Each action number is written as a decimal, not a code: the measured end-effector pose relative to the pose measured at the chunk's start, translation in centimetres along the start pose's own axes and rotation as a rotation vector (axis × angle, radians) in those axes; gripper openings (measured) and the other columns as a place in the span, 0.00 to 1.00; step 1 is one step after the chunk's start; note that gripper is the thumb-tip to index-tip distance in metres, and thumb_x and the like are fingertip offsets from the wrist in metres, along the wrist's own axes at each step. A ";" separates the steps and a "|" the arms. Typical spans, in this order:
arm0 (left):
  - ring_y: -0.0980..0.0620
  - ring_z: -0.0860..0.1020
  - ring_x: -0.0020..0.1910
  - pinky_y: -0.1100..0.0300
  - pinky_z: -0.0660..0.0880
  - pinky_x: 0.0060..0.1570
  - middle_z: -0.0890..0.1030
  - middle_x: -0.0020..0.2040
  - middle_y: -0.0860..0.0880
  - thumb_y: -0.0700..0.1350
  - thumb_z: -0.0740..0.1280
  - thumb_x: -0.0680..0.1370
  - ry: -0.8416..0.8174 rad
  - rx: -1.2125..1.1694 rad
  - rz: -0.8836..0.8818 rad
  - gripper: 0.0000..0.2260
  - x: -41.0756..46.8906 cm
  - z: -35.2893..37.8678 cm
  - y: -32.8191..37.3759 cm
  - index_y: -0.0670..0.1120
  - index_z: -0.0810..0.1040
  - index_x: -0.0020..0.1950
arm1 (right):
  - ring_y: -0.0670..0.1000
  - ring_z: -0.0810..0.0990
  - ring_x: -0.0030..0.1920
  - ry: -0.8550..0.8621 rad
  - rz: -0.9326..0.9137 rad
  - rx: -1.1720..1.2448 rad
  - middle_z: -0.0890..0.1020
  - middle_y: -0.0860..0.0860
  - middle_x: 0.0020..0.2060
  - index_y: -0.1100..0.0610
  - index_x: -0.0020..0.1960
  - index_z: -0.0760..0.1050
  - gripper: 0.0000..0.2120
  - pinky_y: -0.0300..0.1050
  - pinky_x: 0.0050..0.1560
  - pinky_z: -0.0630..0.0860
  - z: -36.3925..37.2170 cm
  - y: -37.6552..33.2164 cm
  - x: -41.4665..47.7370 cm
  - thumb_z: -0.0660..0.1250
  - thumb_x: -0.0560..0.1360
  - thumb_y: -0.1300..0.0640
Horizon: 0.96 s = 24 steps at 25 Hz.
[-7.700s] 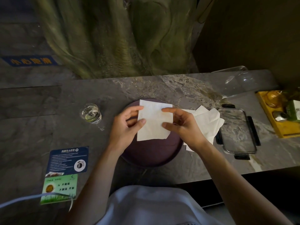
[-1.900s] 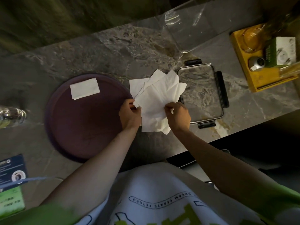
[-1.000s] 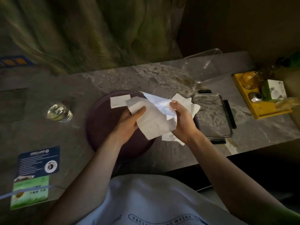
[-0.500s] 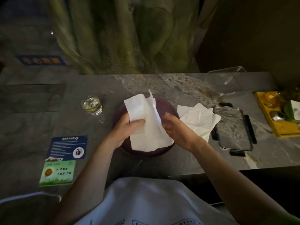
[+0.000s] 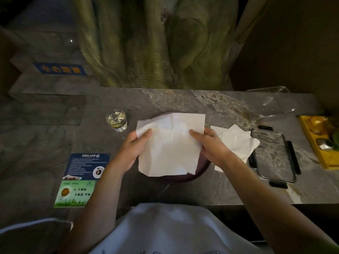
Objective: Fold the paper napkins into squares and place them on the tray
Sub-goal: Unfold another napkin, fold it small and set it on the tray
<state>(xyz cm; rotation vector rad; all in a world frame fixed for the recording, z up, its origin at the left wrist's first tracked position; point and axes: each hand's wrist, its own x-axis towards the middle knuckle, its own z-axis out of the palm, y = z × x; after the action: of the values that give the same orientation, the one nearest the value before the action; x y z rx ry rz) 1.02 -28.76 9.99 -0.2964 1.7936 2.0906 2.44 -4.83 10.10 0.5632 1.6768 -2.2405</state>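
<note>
A white paper napkin (image 5: 171,145) is spread open and flat over the round dark purple tray (image 5: 183,177), covering most of it. My left hand (image 5: 134,149) grips the napkin's left edge with the thumb on top. At its right edge, my right hand (image 5: 211,145) pinches it the same way. The folded napkin set on the tray earlier is hidden under the open sheet. A loose pile of unfolded white napkins (image 5: 236,142) lies on the table just right of the tray, partly behind my right hand.
A small glass of clear liquid (image 5: 116,119) stands left of the tray. A glass lid with black clips (image 5: 273,155) lies right of the napkin pile, a clear container (image 5: 273,101) behind it, a yellow box (image 5: 321,138) at far right. Printed cards (image 5: 82,178) lie front left.
A napkin taken from the right-hand pile has been brought over the tray and opened from a crumpled, half-folded shape into a flat sheet, my hands moving apart to its side edges.
</note>
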 end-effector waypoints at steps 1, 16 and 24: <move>0.48 0.82 0.52 0.50 0.77 0.56 0.86 0.48 0.49 0.45 0.67 0.78 0.017 -0.007 0.011 0.05 0.2 -0.4 0.0 0.47 0.82 0.50 | 0.55 0.85 0.47 -0.005 -0.018 -0.001 0.86 0.58 0.49 0.64 0.56 0.80 0.09 0.50 0.49 0.81 -0.2 -0.2 -0.1 0.66 0.78 0.62; 0.56 0.83 0.47 0.59 0.80 0.47 0.85 0.47 0.53 0.40 0.74 0.72 0.175 0.212 0.300 0.22 1.1 -1.0 1.4 0.51 0.74 0.64 | 0.57 0.73 0.37 0.049 -0.391 -0.296 0.72 0.58 0.32 0.47 0.63 0.75 0.24 0.54 0.46 0.75 -1.0 -1.7 -0.6 0.73 0.71 0.67; 0.60 0.81 0.44 0.70 0.73 0.43 0.84 0.45 0.55 0.43 0.72 0.74 0.137 0.524 0.509 0.06 1.3 -1.2 2.8 0.54 0.81 0.46 | 0.53 0.82 0.40 0.180 -0.496 -0.648 0.84 0.54 0.42 0.48 0.43 0.80 0.05 0.49 0.41 0.78 -1.5 -2.9 -0.5 0.74 0.72 0.57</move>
<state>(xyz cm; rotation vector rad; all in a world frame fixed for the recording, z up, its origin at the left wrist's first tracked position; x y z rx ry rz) -1.37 -30.08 11.84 0.1842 2.6272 1.8143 1.78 -2.53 12.38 0.1984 2.7030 -1.7622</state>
